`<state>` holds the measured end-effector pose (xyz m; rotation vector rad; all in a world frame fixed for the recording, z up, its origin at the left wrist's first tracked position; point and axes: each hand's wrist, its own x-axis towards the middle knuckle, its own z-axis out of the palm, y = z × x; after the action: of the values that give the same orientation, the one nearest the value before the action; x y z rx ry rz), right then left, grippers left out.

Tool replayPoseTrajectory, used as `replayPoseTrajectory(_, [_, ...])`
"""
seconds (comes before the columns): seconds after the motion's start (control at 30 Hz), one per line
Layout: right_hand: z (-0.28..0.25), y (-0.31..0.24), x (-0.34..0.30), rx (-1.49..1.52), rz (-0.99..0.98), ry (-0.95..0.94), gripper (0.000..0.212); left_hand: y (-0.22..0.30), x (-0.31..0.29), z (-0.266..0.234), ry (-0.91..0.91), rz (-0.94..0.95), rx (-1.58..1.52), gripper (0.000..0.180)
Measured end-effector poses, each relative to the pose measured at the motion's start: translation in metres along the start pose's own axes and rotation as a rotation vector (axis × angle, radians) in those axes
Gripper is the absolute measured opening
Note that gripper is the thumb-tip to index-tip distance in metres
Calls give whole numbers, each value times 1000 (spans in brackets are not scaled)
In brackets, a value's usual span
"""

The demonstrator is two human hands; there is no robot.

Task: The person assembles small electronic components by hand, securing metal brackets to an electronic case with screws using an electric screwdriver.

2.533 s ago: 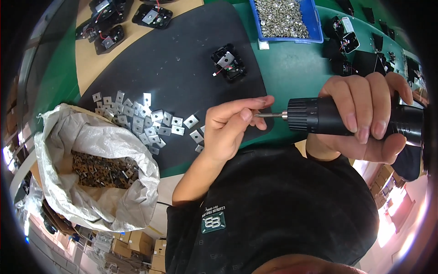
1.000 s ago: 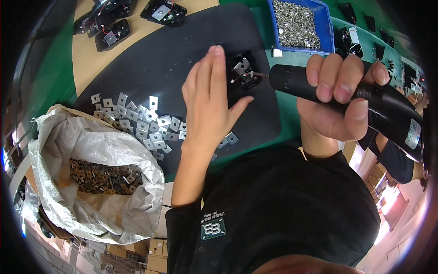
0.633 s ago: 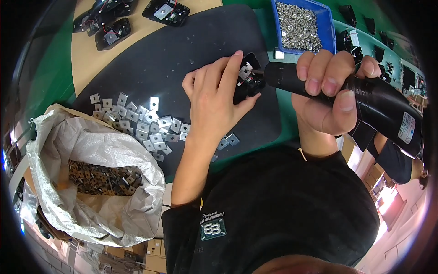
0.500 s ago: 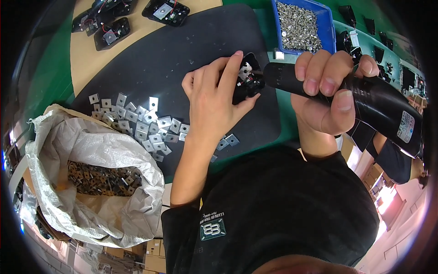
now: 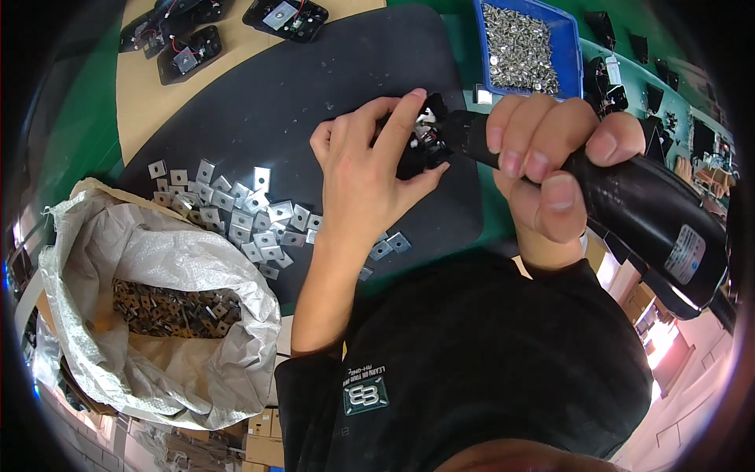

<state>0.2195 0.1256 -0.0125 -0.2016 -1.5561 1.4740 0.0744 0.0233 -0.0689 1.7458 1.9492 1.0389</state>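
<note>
My left hand (image 5: 366, 161) grips a small black plastic housing (image 5: 427, 149) on the dark mat, fingers over its far side and thumb along its near edge. Wires and a pale metal piece show inside the housing. My right hand (image 5: 550, 153) is wrapped round a black electric screwdriver (image 5: 645, 212), held slanting. The screwdriver's nose points left into the housing; its tip is hidden there. Left of my left forearm lie many square metal plates with holes (image 5: 255, 212), loosely scattered.
A white woven sack (image 5: 165, 377) of small metal pieces stands at the left. A blue bin (image 5: 580, 55) of screws sits at the far right. Similar black housings (image 5: 190, 55) rest on cardboard (image 5: 141, 102) at the far left. The dark mat (image 5: 291, 102) lies beneath my hands.
My right hand has moved the screwdriver left, so its nose now reaches into the housing. My left hand stays nearly in place, still holding the housing.
</note>
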Motion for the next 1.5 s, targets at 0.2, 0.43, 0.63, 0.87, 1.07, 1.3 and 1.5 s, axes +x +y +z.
replayPoseTrajectory(0.2, [3,4,3,30,-29,-23,37,2,4,-3,-10,-13,-8,75])
replayPoseTrajectory(0.43, [-7,-4,7,288,-55,216,52,5,5,-8,-41,-35,56,76])
replayPoseTrajectory(0.63, [-30,16,23,38,-152,493,48,-6,28,-25,98,-159,-131,78])
replayPoseTrajectory(0.87, [-33,27,27,-183,-138,481,51,-60,89,-90,555,-287,272,81])
replayPoseTrajectory(1.07, [-44,20,22,-229,-114,529,61,-102,92,-113,741,-532,214,83])
replayPoseTrajectory(1.3, [-52,10,20,-352,-121,522,61,-94,62,-107,679,-314,709,77])
replayPoseTrajectory(1.5, [-91,-8,13,2,-229,476,59,-14,-2,-90,186,-381,411,33])
